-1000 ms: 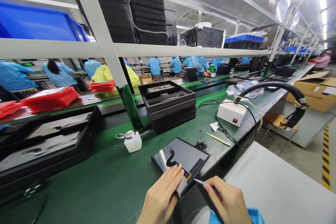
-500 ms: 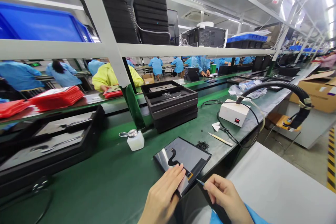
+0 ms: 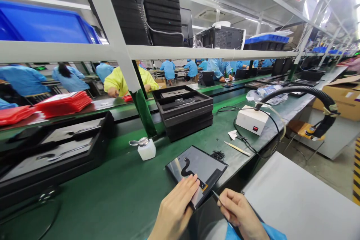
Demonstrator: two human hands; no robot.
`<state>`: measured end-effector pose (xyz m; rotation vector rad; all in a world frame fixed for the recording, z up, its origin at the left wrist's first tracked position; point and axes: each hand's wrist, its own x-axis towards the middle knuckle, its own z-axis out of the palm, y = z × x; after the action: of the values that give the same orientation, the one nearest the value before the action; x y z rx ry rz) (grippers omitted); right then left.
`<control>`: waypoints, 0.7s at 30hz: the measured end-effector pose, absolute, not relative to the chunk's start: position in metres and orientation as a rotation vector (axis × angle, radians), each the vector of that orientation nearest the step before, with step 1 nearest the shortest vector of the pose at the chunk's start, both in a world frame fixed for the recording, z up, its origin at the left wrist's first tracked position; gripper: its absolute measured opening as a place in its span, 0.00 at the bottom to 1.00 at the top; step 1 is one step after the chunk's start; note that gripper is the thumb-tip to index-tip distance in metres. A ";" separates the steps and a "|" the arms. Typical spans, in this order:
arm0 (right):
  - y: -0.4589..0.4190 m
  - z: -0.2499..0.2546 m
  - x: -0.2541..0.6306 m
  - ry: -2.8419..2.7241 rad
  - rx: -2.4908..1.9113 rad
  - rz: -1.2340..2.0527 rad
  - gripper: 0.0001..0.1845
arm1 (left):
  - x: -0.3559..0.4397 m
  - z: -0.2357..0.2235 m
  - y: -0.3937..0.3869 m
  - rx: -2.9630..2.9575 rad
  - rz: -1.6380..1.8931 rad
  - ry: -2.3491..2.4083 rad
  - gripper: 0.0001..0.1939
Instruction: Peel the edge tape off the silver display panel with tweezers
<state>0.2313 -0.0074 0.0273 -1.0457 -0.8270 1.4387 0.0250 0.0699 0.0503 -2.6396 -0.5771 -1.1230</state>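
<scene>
A flat display panel (image 3: 206,159), with a black curved flex cable (image 3: 185,167) on its grey back, lies at the bench's near edge. My left hand (image 3: 177,202) rests on its near left part, fingers together over the cable's lower end and thumb at the panel's edge, gripping it. Just right of that edge, my right hand (image 3: 236,210) pinches slim pointed metal tweezers (image 3: 216,195). Their tip is close to the panel's side; I cannot tell whether it touches. Small black scraps (image 3: 218,155) lie behind the panel.
A white bottle (image 3: 146,150) with a metal lid stands left of stacked black trays (image 3: 185,116). To the right are a yellow-handled blade (image 3: 237,149) and a white box (image 3: 252,119) with a black hose (image 3: 298,89). More trays (image 3: 56,146) lie left. Co-workers sit beyond.
My right hand has shifted slightly, and the tweezers' tip has moved a little away from the panel's edge. My left hand stays on the panel. The view has shifted slightly.
</scene>
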 end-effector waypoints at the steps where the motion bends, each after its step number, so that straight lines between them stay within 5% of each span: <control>1: -0.007 0.027 0.231 -0.818 -1.035 1.447 0.28 | 0.025 0.050 0.070 -2.640 -1.128 -0.577 0.29; 12: -0.011 0.034 0.232 -0.833 -1.100 1.319 0.28 | 0.023 0.045 0.070 -2.644 -1.118 -0.591 0.31; 21: -0.025 0.025 0.231 -1.308 -1.372 0.498 0.20 | 0.025 0.045 0.070 -2.645 -1.104 -0.603 0.29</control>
<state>0.2312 -0.0251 0.0250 -1.3717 -1.3081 0.4975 0.0249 0.0695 0.0446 -2.6448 -0.6029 -1.1041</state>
